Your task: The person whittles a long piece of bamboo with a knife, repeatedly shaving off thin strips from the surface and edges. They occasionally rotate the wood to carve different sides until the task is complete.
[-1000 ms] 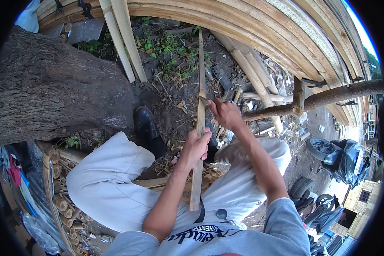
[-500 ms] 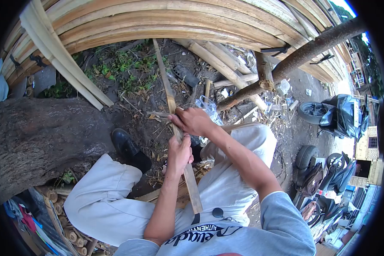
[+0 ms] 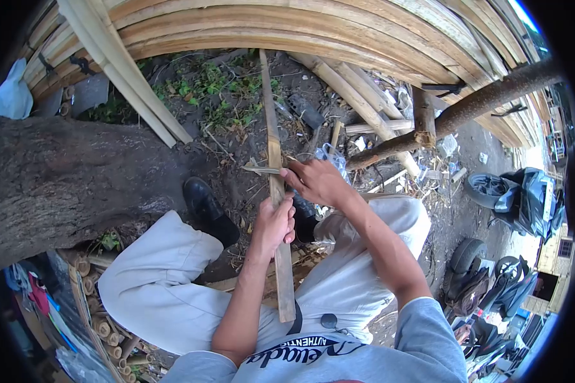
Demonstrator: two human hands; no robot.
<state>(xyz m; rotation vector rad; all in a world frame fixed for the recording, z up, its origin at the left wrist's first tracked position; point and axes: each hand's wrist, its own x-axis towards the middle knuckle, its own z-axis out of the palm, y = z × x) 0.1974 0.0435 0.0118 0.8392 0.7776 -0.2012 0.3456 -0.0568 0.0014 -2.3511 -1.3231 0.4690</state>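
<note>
A long, flat bamboo strip (image 3: 285,281) runs from my lap out past my feet. My left hand (image 3: 273,225) is closed around it near the middle, thumb along its upper side. My right hand (image 3: 321,183) is just beyond, to the right of the strip, with fingers curled on what looks like a knife (image 3: 268,170). Its narrow blade lies crosswise over the strip; the handle is hidden in my fingers. A pale sliver sits by the blade's left end, too small to make out clearly.
Long split bamboo lengths (image 3: 275,29) are stacked across the far side. A rough branch (image 3: 466,115) slants in from the right. On the left lies a thick trunk (image 3: 76,185). Bamboo poles (image 3: 348,89) and litter cover the ground ahead; motorbikes (image 3: 524,198) stand at right.
My right hand has shifted to the right relative to the strip, its thumb coming away from it. More of the blade shows now. The whole view has swung, moving the background right and down.
</note>
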